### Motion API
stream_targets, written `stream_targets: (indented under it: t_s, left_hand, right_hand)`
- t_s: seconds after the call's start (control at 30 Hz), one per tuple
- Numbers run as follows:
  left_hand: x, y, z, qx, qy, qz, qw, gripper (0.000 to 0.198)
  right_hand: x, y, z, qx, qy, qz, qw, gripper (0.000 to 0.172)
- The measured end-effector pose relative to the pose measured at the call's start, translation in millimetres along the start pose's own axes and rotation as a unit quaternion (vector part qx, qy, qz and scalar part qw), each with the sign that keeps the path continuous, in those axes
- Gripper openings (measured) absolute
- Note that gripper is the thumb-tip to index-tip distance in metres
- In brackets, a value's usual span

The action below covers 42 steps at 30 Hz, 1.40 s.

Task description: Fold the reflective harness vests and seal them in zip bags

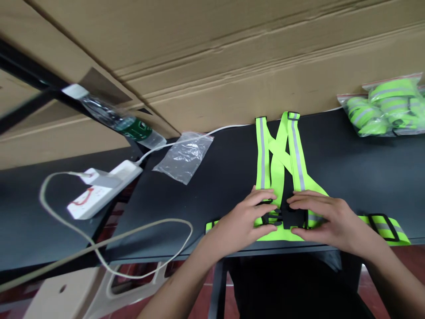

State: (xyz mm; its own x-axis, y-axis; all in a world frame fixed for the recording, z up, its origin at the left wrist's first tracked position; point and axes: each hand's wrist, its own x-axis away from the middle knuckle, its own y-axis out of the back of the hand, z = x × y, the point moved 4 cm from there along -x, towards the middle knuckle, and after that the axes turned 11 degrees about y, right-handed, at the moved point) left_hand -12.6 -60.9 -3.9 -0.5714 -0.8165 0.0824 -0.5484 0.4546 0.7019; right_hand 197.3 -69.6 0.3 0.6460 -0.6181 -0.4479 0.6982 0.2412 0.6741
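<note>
Neon-yellow, grey-striped webbing harness [297,155]: likely light, limp. Left hand [245,220] and right hand [334,221] each pinch half the black plastic buckle [295,218], probably stiff, the surest hold.

We are noting a dark table [226,186]: neon harness [280,155] lying right of centre, clear bag [186,156] near centre, bagged straps [395,106] upper right.

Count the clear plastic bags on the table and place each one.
3 visible: a flat bag right of the bottle, and at far right, one strap-filled bag with another strap-filled bag beside it; more may be hidden.
</note>
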Motion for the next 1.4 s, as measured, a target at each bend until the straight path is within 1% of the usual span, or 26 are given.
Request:
stream_targets:
  t_s: [0.2,0.43,0.57,0.73,1.07,1.27,1.37,1.4]
  left_hand:
    - [1.6,-1.4,2.6,0.028,0.0,-0.009,1.0,0.031]
    - [1.8,-3.2,2.8,0.025,-0.006,-0.004,1.0,0.031]
    - [1.6,-4.7,3.4,0.033,-0.005,0.001,0.999,0.031]
    - [1.8,-2.9,3.0,0.045,-0.003,-0.004,0.999,0.03]
    - [0.5,0.4,-0.9,0.038,0.003,-0.004,0.999,0.029]
    - [-2.7,-3.2,-4.3,0.017,-0.01,-0.002,1.0,0.029]
    - [-3.6,-7.6,-4.1,0.045,-0.003,0.001,0.999,0.028]
    - [-3.6,-9.0,-2.6,0.06,0.01,-0.004,0.998,0.031]
  right_hand:
    - [2.8,0.5,-2.6,-0.011,-0.004,-0.024,1.0,0.036]
    - [1.2,0.7,-0.4,0.002,0.001,-0.005,1.0,0.037]
    - [6.4,0.3,-3.0,0.006,-0.025,-0.001,1.0,0.039]
    - [9.9,-1.2,-5.9,0.004,-0.04,-0.01,0.999,0.043]
    - [7.2,1.0,-2.5,0.004,-0.045,-0.011,0.999,0.041]
    - [6.2,-2.8,-1.3,0.012,-0.031,-0.004,0.999,0.041]
    - [6.0,-2.3,-1.5,0.017,-0.032,-0.002,0.999,0.043]
    - [6.1,-1.5,-1.7,0.019,-0.033,-0.002,0.999,0.044]
